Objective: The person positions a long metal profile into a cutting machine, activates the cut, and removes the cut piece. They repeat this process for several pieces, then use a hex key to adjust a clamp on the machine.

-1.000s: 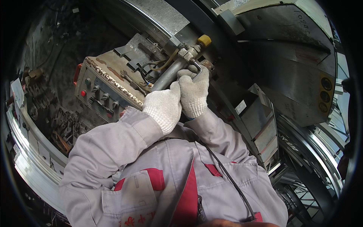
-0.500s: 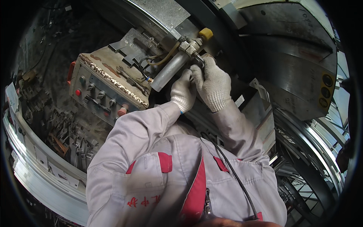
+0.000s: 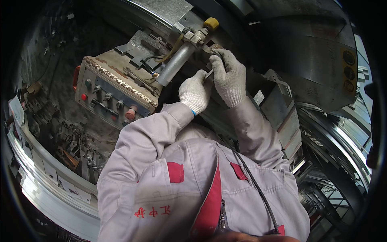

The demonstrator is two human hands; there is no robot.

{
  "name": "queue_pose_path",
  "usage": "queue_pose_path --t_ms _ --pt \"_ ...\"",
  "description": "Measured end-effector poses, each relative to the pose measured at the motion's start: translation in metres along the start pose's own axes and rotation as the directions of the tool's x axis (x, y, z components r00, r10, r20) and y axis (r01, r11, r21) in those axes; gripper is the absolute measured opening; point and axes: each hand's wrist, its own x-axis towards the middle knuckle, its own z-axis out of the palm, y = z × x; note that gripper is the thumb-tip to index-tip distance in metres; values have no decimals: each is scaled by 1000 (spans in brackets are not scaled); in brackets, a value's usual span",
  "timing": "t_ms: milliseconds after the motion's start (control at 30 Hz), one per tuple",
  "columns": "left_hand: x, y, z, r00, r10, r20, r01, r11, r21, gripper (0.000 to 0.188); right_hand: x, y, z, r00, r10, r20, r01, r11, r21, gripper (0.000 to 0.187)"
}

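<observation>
Both my hands wear white knitted gloves and are close together below a metal cylinder (image 3: 176, 66) with a bolted fitting (image 3: 195, 38) and a yellow cap (image 3: 211, 23). A thin metal rod (image 3: 209, 74) runs between my hands; its full shape is hidden by the gloves. My left hand (image 3: 194, 91) pinches its lower end between thumb and fingers. Curled fingers of my right hand (image 3: 229, 76) grip it farther up, where a bit of metal shows above the fingertips, just right of the fitting. Neither hand visibly touches the cylinder.
Left of the cylinder stands a worn control box (image 3: 115, 90) with knobs and a red button, with open-end wrenches (image 3: 139, 80) lying on top. Metal offcuts (image 3: 82, 151) pile up at the left. A large dark machine guard (image 3: 306, 60) fills the right, with long metal profiles (image 3: 334, 137) below.
My right hand has drawn slightly away from the fitting's bolt, and the rod now shows between both hands. My left hand has shifted a little. The view has tilted slightly.
</observation>
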Motion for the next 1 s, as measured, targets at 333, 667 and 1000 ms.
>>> queue_pose_path --t_ms 333,667,1000 --pt "-66 32 -108 831 453 -325 -373 885 280 23 13 -21 10 843 456 286 -538 735 413 29" --pt "-55 66 -148 950 219 -225 -220 975 20 15 15 -24 15 767 515 382 -634 518 575 34" --pt "-36 102 -180 936 306 -173 -273 943 191 19 26 -44 11 619 673 405 -773 430 467 40"
